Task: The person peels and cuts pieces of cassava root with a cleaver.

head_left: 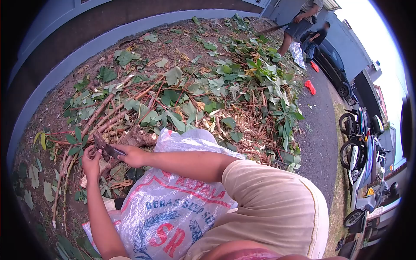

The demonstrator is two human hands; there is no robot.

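My right hand (133,156) grips a dark, broad-bladed machete (113,151), its blade pointing up and left. Close against the blade is my left hand (91,161), fingers curled together; what they pinch is too small and dark to make out. Cut branches (104,113) lie just beyond both hands, beside a thick brown stump-like piece (138,137). Below my right forearm a white woven rice sack (167,212) with red and blue print is spread out, partly covered by the arm.
Leafy cuttings (208,86) and wood chips (242,123) cover the ground ahead, up to a blue-edged wall (82,52). Two people stand at the far right, one holding a broom (274,29). Motorcycles (362,147) and a dark car (331,58) are parked along the paved path (318,125).
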